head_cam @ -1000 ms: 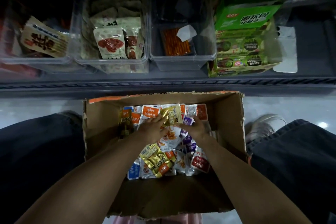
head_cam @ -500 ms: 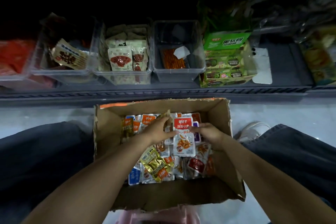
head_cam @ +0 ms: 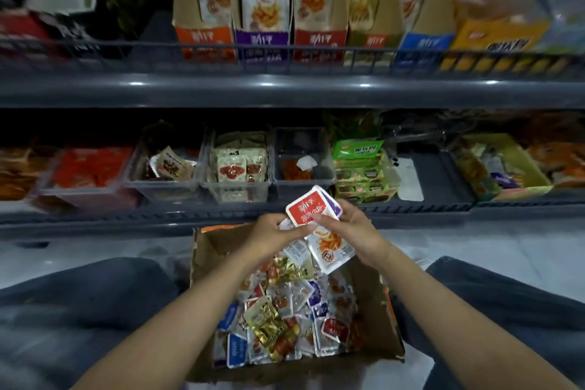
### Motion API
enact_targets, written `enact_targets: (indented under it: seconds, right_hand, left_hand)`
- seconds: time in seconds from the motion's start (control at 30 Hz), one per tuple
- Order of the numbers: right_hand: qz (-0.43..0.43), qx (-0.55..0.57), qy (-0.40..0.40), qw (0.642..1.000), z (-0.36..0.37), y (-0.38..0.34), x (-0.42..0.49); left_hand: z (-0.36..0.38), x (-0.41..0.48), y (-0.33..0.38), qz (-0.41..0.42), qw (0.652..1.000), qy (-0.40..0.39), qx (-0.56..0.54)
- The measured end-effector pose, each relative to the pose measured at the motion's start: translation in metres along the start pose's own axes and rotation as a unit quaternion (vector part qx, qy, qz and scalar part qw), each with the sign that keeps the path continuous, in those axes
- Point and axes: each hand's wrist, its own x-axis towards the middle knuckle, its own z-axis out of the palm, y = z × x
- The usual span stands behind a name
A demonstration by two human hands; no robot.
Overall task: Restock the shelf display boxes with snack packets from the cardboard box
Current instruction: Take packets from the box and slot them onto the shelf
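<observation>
Left hand and right hand meet above the box's far rim, together pinching a few red packets; the box at 6 o'clock holds many more; display boxes at 12 o'clock look partly filled; most restocking seems left.

Both bare forearms reach forward and angle inward, so the hands meet ahead of the body. The left hand and right hand together pinch a few snack packets with curled fingers.
</observation>
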Motion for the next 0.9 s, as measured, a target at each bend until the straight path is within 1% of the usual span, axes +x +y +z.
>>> enact_targets:
  seconds: [0.1,0.17,0.27,0.43,0.53,0.63,0.8,0.9]
  right_hand:
    - [-0.060,0.038,0.041,0.997,0.016,-0.027,-0.012]
    - [-0.097,0.056,0.060,0.992,0.026,-0.044,-0.020]
    - [-0.141,0.079,0.100,0.982,0.040,-0.069,-0.028]
    - [-0.178,0.105,0.141,0.968,0.052,-0.113,-0.034]
    - [-0.211,0.119,0.133,0.961,0.055,-0.139,-0.041]
    - [-0.224,0.117,0.112,0.961,0.056,-0.163,-0.049]
    - [-0.178,0.136,0.061,0.973,0.052,-0.197,-0.052]
    - [-0.184,0.093,0.042,0.978,0.046,-0.211,-0.052]
  left_hand:
    - [0.000,-0.016,0.029,0.044,0.993,0.047,-0.097]
    - [0.001,-0.025,0.046,0.077,0.985,0.057,-0.144]
    - [0.000,-0.037,0.066,0.114,0.978,0.044,-0.169]
    - [-0.012,-0.051,0.092,0.147,0.972,0.007,-0.185]
    - [-0.024,-0.057,0.111,0.177,0.966,-0.017,-0.185]
    - [-0.035,-0.063,0.130,0.207,0.959,-0.023,-0.194]
    - [-0.054,-0.069,0.158,0.233,0.953,-0.016,-0.193]
    - [-0.061,-0.071,0.170,0.232,0.956,-0.015,-0.180]
